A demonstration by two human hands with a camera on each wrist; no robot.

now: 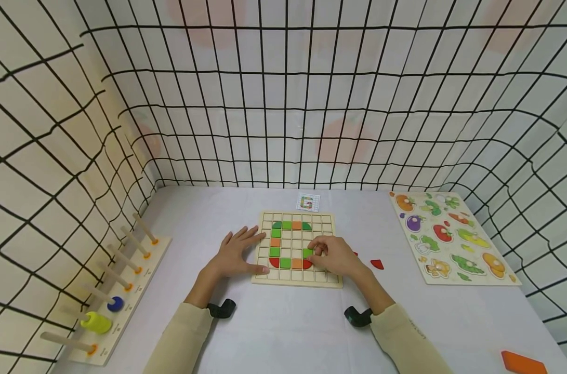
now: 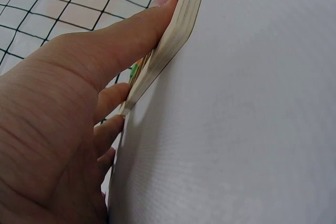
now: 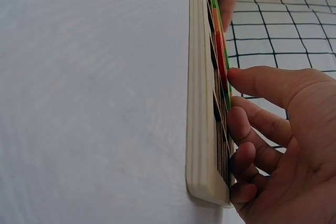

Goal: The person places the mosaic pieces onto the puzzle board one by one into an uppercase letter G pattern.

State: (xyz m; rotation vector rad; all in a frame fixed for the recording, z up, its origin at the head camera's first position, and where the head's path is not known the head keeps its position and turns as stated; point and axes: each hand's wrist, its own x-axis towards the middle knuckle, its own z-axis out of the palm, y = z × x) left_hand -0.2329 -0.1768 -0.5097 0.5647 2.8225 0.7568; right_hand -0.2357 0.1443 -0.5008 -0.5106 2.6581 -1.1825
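A wooden grid board [image 1: 283,279] lies on the table, holding green, orange and red tiles in a C-like outline. My left hand [image 1: 236,254] rests at its left side with fingers spread; the thumb touches the board near the front left corner. Over the right part of the board, my right hand [image 1: 337,254] has curled fingers and pinches a green square tile [image 1: 307,253], just behind a red rounded tile [image 1: 307,264]. In the right wrist view, the right thumb [image 3: 257,81] touches the tiles' edge; the fingertip contact beyond it is partly hidden.
Behind the board lies a small pattern card [image 1: 308,202]. A loose red piece [image 1: 377,264] is right of my right hand, another partly hidden. A vegetable puzzle [image 1: 451,239] lies right, a peg stand [image 1: 124,306] left, an orange block [image 1: 524,362] front right. Black netting surrounds the table.
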